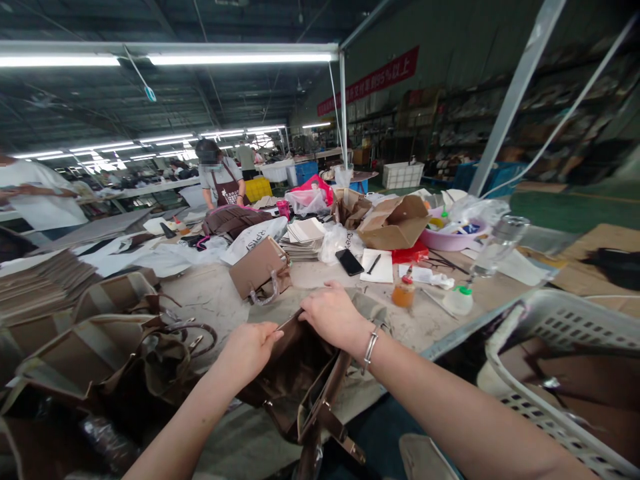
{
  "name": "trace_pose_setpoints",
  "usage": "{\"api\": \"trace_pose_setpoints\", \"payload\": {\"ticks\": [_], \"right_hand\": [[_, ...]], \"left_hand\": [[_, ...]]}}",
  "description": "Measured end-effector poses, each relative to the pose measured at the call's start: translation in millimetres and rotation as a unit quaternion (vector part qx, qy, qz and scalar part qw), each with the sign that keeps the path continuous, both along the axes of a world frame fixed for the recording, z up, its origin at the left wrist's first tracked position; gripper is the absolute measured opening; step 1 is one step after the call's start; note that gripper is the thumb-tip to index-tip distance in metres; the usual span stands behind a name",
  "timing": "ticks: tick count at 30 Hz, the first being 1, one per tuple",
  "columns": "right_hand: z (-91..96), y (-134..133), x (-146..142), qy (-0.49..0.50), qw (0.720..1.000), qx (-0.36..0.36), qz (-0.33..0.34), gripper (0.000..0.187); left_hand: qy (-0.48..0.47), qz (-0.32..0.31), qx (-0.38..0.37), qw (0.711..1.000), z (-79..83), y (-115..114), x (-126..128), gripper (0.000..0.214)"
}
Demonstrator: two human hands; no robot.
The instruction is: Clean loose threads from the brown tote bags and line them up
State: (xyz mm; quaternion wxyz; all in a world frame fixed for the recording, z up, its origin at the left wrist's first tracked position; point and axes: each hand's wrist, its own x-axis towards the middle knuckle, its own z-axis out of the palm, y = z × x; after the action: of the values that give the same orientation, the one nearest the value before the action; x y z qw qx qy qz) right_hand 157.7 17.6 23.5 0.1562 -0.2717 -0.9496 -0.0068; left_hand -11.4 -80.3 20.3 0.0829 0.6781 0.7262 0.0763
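Handbag factory floor; long worktables [210, 293]; stacked bags [100, 333]; strip lights [240, 59]; storage shelves [450, 127].

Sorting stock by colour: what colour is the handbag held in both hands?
Brown, leaning taupe; the handbag shows best in the head view.

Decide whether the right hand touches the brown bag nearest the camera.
Touching. The head view shows the right hand resting on top of the brown bag.

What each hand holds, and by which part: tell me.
Both hold the brown handbag by its top edge: the left hand pinches the rim, and the right hand curls over it from above.
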Motion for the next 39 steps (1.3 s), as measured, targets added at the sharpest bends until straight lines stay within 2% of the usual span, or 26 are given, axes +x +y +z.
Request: {"api": "trace_pose_setpoints", "payload": {"ticks": [6, 18, 26, 31, 36, 39], "right_hand": [[-2.9, 1.2, -0.9, 0.019, 1.0, 0.009, -0.003, 0.02], [-4.0, 3.2, -4.1, 0.033, 0.999, -0.009, -0.006, 0.018], [-3.0, 6.4, -3.6, 0.019, 1.0, -0.013, -0.009, 0.017], [-4.9, 4.9, 0.2, 0.049, 0.999, 0.002, -0.001, 0.008], [-5.2, 1.7, 6.2, 0.049, 0.999, 0.008, 0.01, 0.006], [-4.9, 1.1, 8.2, 0.043, 0.999, -0.001, 0.025, 0.011]], "left_hand": [[0.01, 0.017, -0.026, 0.999, 0.3, 4.1, -2.0, 0.029], [0.006, 0.01, -0.043, 0.999, -2.3, 5.3, -4.5, 0.031], [0.103, -0.002, -0.047, 0.994, 9.6, 10.0, 9.4, 0.028], [0.156, 0.0, -0.038, 0.987, 7.6, 23.8, 17.8, 0.028], [0.113, -0.021, -0.033, 0.993, -1.4, 31.8, 7.9, 0.028], [0.078, -0.046, -0.015, 0.996, -6.8, 31.1, 0.8, 0.03]]}}
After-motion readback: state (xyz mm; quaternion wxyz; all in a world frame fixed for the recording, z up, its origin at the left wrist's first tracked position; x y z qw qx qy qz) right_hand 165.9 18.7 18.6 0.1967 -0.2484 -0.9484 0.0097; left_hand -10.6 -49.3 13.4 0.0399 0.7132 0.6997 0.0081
